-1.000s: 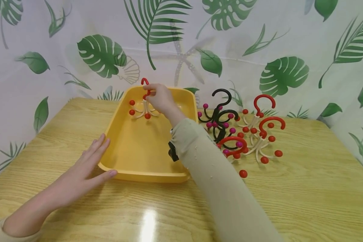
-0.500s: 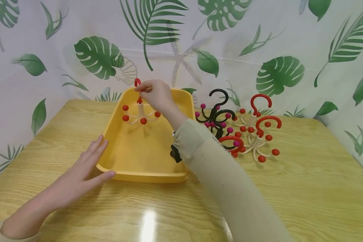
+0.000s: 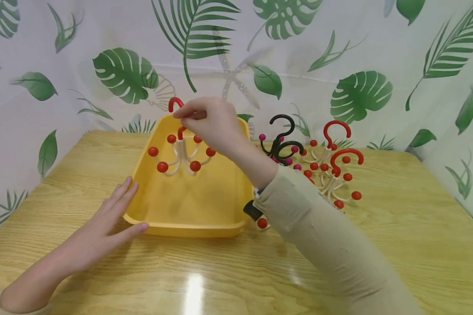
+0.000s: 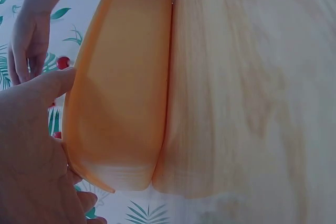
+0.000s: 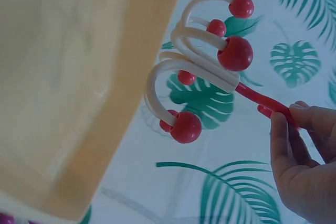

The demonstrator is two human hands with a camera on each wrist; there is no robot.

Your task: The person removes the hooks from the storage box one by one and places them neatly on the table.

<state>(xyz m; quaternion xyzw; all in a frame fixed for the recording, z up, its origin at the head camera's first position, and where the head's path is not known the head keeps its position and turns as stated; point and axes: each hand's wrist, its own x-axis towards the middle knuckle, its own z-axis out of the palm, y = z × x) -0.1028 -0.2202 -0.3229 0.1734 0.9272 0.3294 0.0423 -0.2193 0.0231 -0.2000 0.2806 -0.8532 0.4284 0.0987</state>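
Observation:
My right hand [image 3: 217, 127] pinches the red hook of a cream, many-armed swivel hanger [image 3: 180, 153] between thumb and fingers. Red balls tip the arms of this hanger, which hangs upright over the far half of a yellow plastic tray [image 3: 193, 230]. In the right wrist view the hanger [image 5: 210, 74] shows fully, its curved arms free of the tray wall [image 5: 121, 114]. My left hand [image 3: 98, 232] rests at the tray's near left corner, fingers straight along the left side and thumb at the front rim. The left wrist view shows its thumb [image 4: 60, 80] at the rim.
Right of the tray, black hangers with magenta balls [image 3: 284, 124] and cream ones with red hooks [image 3: 347, 154] stand close together on the wooden table [image 3: 410, 218]. My right sleeve [image 3: 319, 227] hides part of them. A leaf-printed cloth [image 3: 299, 39] hangs behind.
The right hand has lifted the hanger higher above the tray and closer to me. My right forearm has swung to the right, while the left hand stays at the tray corner.

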